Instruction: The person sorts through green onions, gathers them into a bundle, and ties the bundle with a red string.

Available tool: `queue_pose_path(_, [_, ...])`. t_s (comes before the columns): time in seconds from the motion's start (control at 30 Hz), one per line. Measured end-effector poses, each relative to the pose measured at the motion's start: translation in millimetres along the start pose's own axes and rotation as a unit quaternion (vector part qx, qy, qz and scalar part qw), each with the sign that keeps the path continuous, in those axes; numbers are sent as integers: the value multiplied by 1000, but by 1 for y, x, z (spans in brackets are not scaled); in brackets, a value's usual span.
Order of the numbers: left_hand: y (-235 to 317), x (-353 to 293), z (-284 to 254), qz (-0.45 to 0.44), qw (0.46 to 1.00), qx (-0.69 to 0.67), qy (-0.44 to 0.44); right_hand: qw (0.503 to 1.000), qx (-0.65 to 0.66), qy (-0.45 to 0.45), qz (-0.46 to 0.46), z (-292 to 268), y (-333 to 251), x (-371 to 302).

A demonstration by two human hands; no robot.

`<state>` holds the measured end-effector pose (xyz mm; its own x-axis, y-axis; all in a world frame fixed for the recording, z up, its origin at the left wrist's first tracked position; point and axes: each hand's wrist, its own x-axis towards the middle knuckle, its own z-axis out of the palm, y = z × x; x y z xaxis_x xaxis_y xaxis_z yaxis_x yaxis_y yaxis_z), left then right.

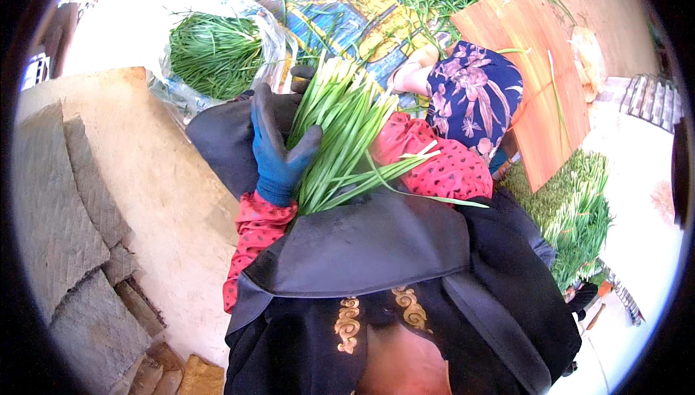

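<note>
- My left hand (279,152), in a blue rubber glove, is wrapped round a bunch of long green chive-like stalks with pale ends (340,131), the thumb pressed across the stalks on the right and the fingers lying up along the left side.
- The bunch lies in my lap, near the middle of the scene, its pale cut ends fanning toward the far side and its green tips trailing right over my red dotted sleeve (434,160).
- My right hand is hidden behind the bunch; only a dark gloved fingertip (302,73) shows at the far edge of the stalks, so I cannot tell whether it grips or rests loose.
- A black apron (362,250) covers my lap below the bunch.
- Far to the left, a clear plastic bag holding more green stalks (217,51) sits well apart from my hand.
- To the right, a flat orange-brown wooden board (536,83) leans near a dark blue flowered cloth (474,94).
- Near right, a trimmed pile of green stalks (575,207) lies on the ground.
- On the left stands a rough pale stone block (130,170).
</note>
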<state>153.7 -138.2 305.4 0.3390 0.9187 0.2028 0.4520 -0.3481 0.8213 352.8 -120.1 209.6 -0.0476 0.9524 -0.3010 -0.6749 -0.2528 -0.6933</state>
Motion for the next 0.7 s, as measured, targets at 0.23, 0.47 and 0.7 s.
queue_pose_path(0.23, [-45, -31, 2, -347, 778, -417, -316, 999, 23, -31, -23, 3, 3, 22])
queue_pose_path(0.47, [-42, -54, -9, -417, 752, -465, -211, 989, -98, 16, -107, -18, -94, 5])
queue_pose_path(0.7, [-10, -47, -11, -426, 722, -511, -190, 542, -718, -216, -379, 47, -66, -46])
